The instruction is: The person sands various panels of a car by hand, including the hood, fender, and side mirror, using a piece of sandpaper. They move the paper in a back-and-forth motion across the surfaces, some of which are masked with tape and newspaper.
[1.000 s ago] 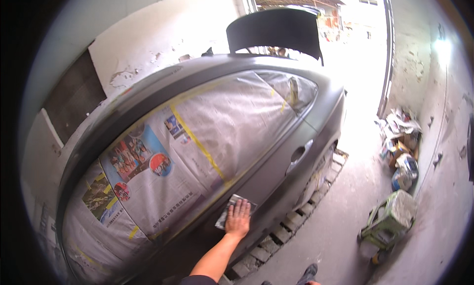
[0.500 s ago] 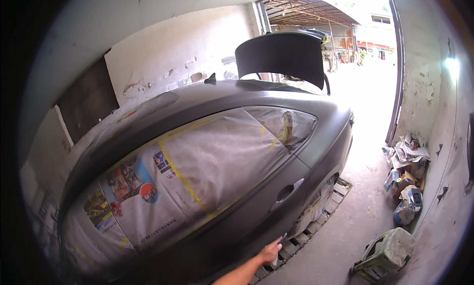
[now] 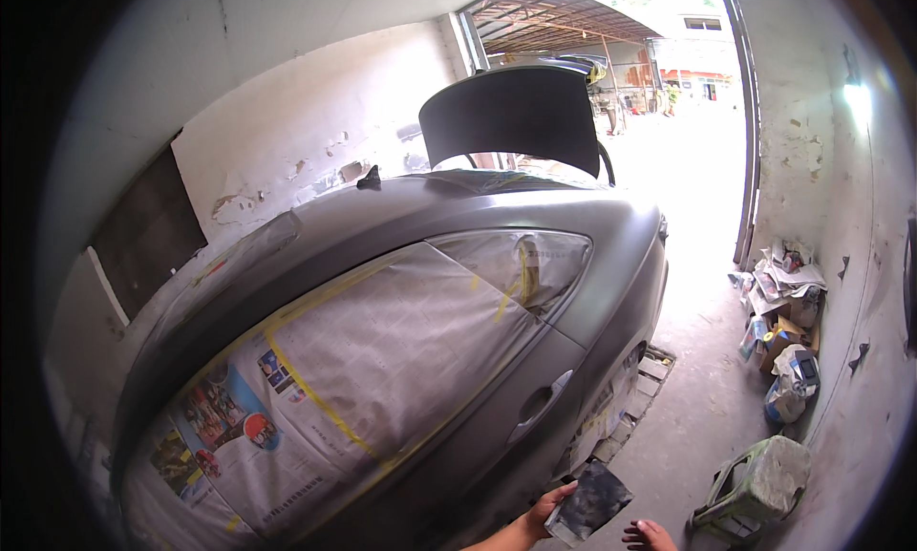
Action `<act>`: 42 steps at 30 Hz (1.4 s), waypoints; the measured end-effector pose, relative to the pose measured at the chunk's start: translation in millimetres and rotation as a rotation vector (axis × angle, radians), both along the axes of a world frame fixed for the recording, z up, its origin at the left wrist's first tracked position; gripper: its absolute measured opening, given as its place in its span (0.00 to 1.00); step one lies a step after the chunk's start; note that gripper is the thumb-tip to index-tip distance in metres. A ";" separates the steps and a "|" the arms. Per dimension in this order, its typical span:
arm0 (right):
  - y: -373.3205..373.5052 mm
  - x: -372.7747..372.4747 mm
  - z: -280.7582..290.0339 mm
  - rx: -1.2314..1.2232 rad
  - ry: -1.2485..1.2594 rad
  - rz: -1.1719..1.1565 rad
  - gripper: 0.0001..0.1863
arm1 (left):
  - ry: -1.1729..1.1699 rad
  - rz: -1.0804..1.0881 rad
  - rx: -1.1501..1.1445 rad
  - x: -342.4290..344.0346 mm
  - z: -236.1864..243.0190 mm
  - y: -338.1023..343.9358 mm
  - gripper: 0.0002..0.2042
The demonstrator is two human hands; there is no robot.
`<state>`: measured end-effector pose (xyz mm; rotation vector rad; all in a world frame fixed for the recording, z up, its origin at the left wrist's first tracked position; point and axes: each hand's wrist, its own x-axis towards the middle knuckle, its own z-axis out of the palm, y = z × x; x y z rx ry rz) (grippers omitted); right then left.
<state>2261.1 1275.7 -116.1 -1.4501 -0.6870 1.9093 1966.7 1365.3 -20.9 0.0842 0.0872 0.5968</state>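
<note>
Low in the view, my left hand (image 3: 543,511) grips the edge of a dark grey, rectangular flat pad (image 3: 594,499) with a smudged face and a paler lower edge. Whether it is a sheet or a thin block, I cannot tell. To its right, my right hand (image 3: 650,535) has its fingers apart and holds nothing; it is apart from the pad. Beside my hands stands a matte grey car (image 3: 478,427). Taped printed paper (image 3: 382,331) covers its side windows, and the door handle (image 3: 541,404) is above and left of the pad.
A grimy plastic stool (image 3: 755,489) stands at the lower right. Along the right wall lies a heap of papers and bags (image 3: 785,303). The trunk lid (image 3: 511,116) is raised near the bright doorway. Slatted boards (image 3: 654,370) lie beneath the car.
My left hand has moved slightly right and down, and the pad has turned from edge-on to face up. My right hand has come into view. The whole scene has shifted left.
</note>
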 end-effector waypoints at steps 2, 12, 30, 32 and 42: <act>20.9 -4.7 42.0 0.138 0.238 -0.025 0.31 | -0.037 -0.047 0.006 25.4 5.4 10.1 0.24; 90.0 89.9 70.7 0.281 0.378 -0.090 0.14 | 0.214 -0.065 0.004 151.2 5.0 46.6 0.25; 169.9 118.9 95.4 0.023 0.728 0.307 0.37 | 0.867 0.291 0.230 185.8 27.7 70.8 0.13; 182.9 90.7 96.5 -0.038 0.585 0.330 0.27 | 0.926 0.378 0.255 162.8 27.4 69.5 0.13; 404.5 -46.0 226.5 0.528 0.289 0.171 0.24 | 1.012 0.689 0.147 -11.2 57.7 49.2 0.15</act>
